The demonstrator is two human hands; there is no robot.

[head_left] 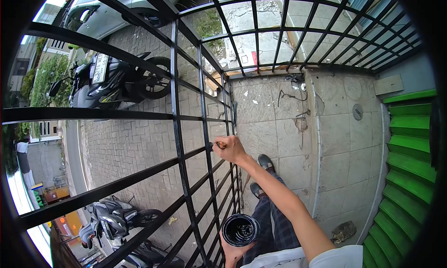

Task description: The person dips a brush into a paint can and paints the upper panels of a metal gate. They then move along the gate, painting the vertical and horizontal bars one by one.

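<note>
Black metal bars (177, 128) form a fence along the left and top of the view, with a glossy dark surface. My right hand (230, 149) is closed around a small brush with an orange handle (221, 145); its dark tip meets a bar, and the exact contact is hard to make out. Low in the view, close to the fence, my left hand (231, 254) grips an open round can (240, 230) from below and the side. Black, wet-looking paint shows inside the can, and its rim is smeared black. Dark marks show on my left hand.
My shoes (266, 162) stand on the tiled floor (253, 140). Loose wire (293, 97) and debris lie ahead, a stone (343, 232) at lower right, beside a green corrugated shutter (407, 147). Beyond the bars are motorcycles (116, 81), a car (104, 16) and a person (86, 235).
</note>
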